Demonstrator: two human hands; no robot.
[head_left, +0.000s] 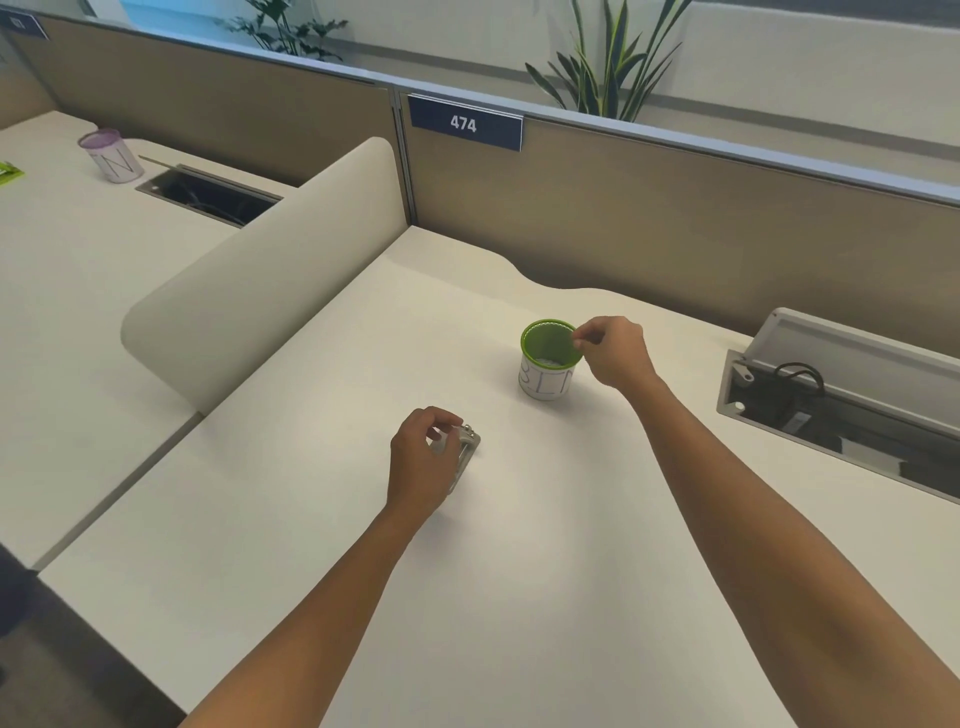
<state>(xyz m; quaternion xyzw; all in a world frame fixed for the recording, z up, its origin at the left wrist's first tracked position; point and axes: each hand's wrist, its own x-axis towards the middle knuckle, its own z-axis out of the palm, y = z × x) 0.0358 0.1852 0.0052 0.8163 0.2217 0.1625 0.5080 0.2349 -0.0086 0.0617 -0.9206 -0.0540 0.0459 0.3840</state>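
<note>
A green mesh cup (545, 345) with a white paper label stands upright on the white desk (363, 545), right of centre. My right hand (613, 351) hovers at its right rim with thumb and forefinger pinched together; whether they hold anything is too small to tell. Nearer to me, my left hand (421, 457) curls around a small silver metal object (467, 441) that lies on the desk. Something pale lies at the bottom of the cup.
A cable tray (831, 410) with its lid raised and black cords inside is sunk into the desk at right. A rounded divider (270, 270) separates the neighbouring desk, which carries a purple cup (109, 156) and another cable opening (208, 195). Partition walls run behind.
</note>
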